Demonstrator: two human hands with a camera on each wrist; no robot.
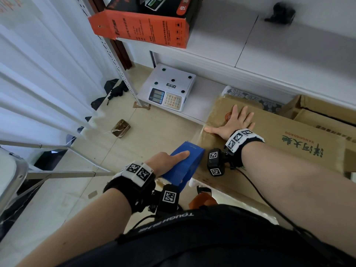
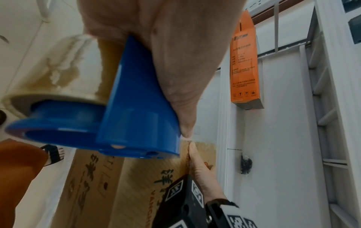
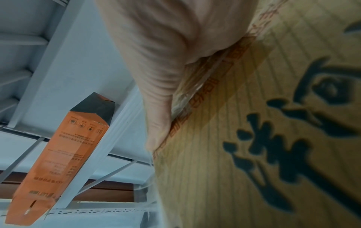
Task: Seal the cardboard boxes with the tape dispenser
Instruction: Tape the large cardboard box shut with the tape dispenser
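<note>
Head view: blue plastic tape dispenser (image 1: 183,164) gripped in left hand (image 1: 163,160) beside brown cardboard box (image 1: 269,143), right hand (image 1: 234,122) flat, fingers spread, on top.

cardboard box (image 1: 279,143): "VANGHEDAOU" in red, upside down, beside large green Chinese characters
black strap (image 1: 167,221): "TOUGH", upside down

Dispenser (image 1: 183,164) was blue, its tape (image 2: 109,64) translucent brown. Box (image 1: 269,135) was tan cardboard, ribbed, printed with dark green characters and red lettering. Shelf carton (image 1: 146,26) was orange and black with dark print. Scale (image 1: 169,87) was white, with a beige keypad. Wristbands (image 1: 243,138) carried black-and-white square markers.
</note>
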